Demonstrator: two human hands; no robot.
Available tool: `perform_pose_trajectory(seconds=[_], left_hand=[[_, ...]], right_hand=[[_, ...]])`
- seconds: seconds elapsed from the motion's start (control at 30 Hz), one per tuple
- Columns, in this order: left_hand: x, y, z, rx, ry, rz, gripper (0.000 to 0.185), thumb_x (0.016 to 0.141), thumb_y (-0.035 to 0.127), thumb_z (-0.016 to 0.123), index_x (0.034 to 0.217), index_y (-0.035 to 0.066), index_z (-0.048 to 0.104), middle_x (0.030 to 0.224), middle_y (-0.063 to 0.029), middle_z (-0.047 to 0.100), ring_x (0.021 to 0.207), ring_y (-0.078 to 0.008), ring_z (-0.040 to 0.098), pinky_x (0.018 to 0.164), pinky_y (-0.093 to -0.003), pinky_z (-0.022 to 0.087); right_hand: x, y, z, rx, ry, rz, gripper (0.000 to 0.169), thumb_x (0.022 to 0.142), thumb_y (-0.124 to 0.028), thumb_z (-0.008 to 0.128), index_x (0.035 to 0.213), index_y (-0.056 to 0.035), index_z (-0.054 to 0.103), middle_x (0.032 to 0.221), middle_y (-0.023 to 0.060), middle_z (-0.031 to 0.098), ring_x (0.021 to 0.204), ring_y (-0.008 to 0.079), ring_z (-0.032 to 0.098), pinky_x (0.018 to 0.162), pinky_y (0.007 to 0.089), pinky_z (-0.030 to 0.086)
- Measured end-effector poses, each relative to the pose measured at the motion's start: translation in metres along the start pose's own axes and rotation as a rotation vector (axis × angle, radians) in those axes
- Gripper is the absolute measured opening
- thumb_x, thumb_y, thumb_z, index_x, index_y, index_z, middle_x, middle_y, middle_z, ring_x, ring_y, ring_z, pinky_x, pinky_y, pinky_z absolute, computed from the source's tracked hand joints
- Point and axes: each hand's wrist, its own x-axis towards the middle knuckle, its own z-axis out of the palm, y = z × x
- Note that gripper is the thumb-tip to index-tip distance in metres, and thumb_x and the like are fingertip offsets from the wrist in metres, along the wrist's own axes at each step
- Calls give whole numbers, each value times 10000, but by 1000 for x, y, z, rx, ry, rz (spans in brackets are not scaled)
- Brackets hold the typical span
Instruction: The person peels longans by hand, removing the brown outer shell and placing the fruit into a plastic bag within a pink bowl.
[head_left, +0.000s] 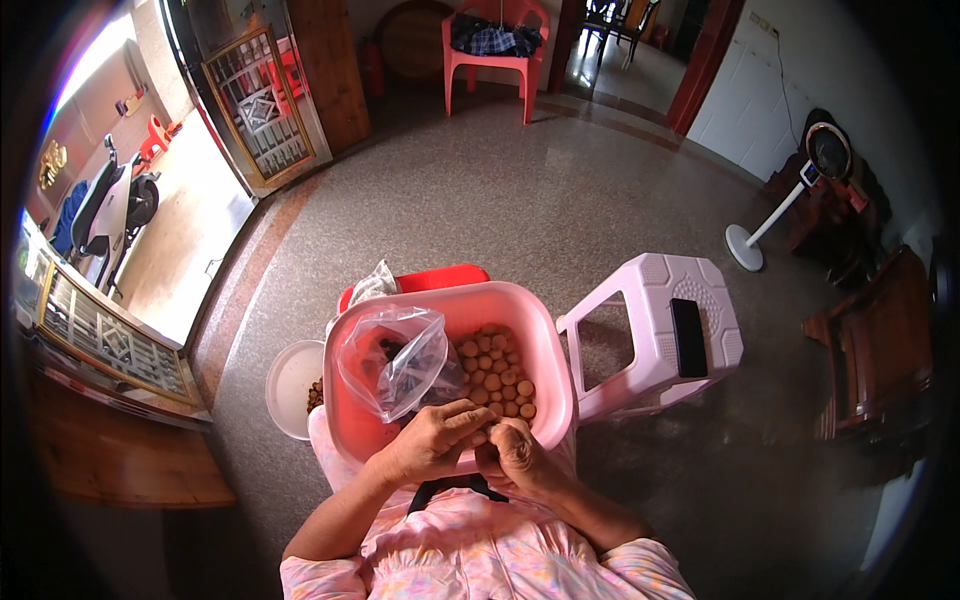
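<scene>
My left hand (442, 435) and my right hand (516, 454) meet over the near rim of a pink plastic basin (555, 360) on my lap. Their fingertips come together, and whatever may be between them is hidden by the fingers. Several round, tan-brown fruits, which look like longans (491, 364), fill the basin's right side. In its left part stands an open clear plastic bag (412, 367) with dark pieces inside.
Left of the basin, a white round dish (289, 390) holds small brown bits. A red plastic item (442, 277) with a crumpled bag (375, 283) lies behind. To the right, a pale plastic stool (645, 330) carries a black phone (688, 337). A pink chair (495, 64) stands farther off.
</scene>
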Motion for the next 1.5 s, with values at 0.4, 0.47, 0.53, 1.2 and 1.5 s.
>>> perform_pose_trajectory(seconds=[0.4,0.47,0.53,1.2,1.5], left_hand=[[10,-1,-1,28,-51,61,274,713,-3,563,983,-39,527,791,-157,537,693,-318,553,589,-362,453],[10,-2,0,-5,-57,44,269,714,-2,562,978,-39,530,781,-155,533,683,-312,550,580,-358,449],[10,-3,4,-11,-10,73,262,711,-4,563,969,-40,535,774,-155,533,676,-308,548,576,-356,447],[7,3,5,15,71,55,312,694,-33,542,1005,-32,516,800,-168,507,691,-331,529,587,-375,438],[10,-6,4,-120,108,33,217,746,14,521,958,-31,528,762,-141,509,699,-299,542,594,-345,433]], right_hand=[[5,-10,-7,118,168,300,321,797,-250,294,524,-98,367,416,-13,306,306,73,213,295,206,180],[4,-9,-9,181,150,291,298,796,-218,303,536,-92,374,428,-4,329,307,67,223,287,196,168],[4,-10,-8,221,174,291,298,794,-226,300,539,-90,372,426,-2,325,306,68,215,286,195,165],[12,-23,9,75,298,277,247,780,-214,309,554,-121,348,430,-44,272,306,49,196,281,191,145],[19,-24,1,207,276,392,216,748,-159,327,533,-146,318,431,-69,213,311,47,157,288,196,106]])
